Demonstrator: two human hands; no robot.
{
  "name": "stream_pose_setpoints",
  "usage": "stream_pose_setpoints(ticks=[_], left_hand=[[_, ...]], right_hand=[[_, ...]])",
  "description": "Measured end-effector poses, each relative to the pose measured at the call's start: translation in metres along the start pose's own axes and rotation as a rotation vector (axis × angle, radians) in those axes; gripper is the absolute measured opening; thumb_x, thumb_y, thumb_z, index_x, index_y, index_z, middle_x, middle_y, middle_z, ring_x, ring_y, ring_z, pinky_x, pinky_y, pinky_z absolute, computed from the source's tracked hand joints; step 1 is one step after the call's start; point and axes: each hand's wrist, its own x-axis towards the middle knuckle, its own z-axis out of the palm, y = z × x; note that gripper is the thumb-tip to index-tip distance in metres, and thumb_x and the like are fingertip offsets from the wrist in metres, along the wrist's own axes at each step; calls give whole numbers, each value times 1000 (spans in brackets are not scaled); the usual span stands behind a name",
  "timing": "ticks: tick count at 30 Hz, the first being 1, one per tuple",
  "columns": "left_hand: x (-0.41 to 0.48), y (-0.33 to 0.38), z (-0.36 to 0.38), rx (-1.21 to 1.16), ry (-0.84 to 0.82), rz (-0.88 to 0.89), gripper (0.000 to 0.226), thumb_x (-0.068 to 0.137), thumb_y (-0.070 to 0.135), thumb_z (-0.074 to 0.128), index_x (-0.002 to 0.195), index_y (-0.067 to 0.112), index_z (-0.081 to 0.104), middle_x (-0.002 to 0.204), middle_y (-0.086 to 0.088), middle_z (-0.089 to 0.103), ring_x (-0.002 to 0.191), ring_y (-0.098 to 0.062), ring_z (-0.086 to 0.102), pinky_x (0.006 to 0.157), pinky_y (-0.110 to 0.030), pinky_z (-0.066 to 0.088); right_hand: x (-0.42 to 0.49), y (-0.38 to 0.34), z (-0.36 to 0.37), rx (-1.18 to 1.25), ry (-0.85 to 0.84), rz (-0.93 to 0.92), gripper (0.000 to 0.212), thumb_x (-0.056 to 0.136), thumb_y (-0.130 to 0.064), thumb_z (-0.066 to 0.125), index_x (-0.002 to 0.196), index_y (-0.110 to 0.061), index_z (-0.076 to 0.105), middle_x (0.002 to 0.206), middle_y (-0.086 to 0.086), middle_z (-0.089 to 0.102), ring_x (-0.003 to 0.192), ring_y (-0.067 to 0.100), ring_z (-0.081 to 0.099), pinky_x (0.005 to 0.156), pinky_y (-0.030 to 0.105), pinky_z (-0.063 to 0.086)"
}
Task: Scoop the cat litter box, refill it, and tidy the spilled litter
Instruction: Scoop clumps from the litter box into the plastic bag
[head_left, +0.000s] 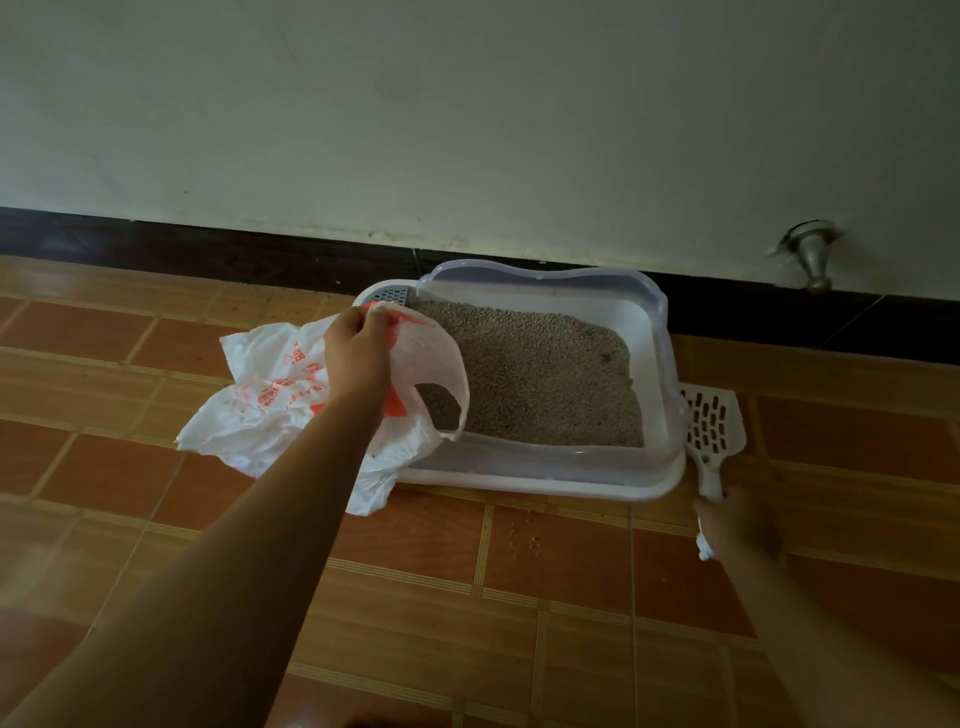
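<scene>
head view: left hand (358, 347) tight on bag (260, 402) over litter box (571, 480), right hand (737, 525) tight on scoop (712, 415)

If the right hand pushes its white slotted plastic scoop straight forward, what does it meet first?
Probably the dark skirting board; the tiled floor between looks free. The scoop in the right hand lies beside the white plastic litter box, so grazing its rim is possible.

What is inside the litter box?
The litter box holds grey-brown litter, with a small dark spot near its far right. The bag, held by the left hand, covers the left part, so that litter cannot be seen.
</scene>
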Motion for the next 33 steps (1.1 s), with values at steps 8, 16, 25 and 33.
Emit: stream_pose_setpoints(ticks=[8, 16, 25, 33], left_hand=[[0, 1, -10, 3, 2, 11, 20, 95, 21, 47, 102, 9, 61, 93, -4, 61, 86, -16, 55, 64, -22, 43], [0, 2, -7, 12, 4, 21, 22, 95, 21, 46, 102, 8, 62, 93, -5, 61, 87, -17, 55, 62, -21, 41], [-2, 4, -9, 16, -14, 22, 19, 95, 21, 46, 99, 10, 60, 97, -7, 60, 92, -21, 55, 63, -22, 41], [-13, 21, -23, 36, -47, 11, 20, 95, 24, 47, 102, 10, 59, 94, -3, 59, 88, -19, 55, 63, -24, 43]], right_hand=[[2, -4, 10, -102, -65, 43, 34, 92, -19, 53, 113, 9, 55, 113, 27, 57, 103, 42, 55, 74, 36, 36], [1, -9, 3, -156, -114, 26, 28, 92, -16, 53, 110, 6, 58, 112, 24, 59, 103, 39, 57, 73, 35, 37], [-10, -30, -28, 8, 49, -146, 27, 91, -14, 54, 112, 4, 56, 114, 23, 59, 103, 38, 56, 74, 36, 42], [-38, -97, -74, 166, 295, -449, 39, 93, -17, 49, 132, -9, 44, 133, 13, 47, 118, 31, 49, 92, 44, 48]])
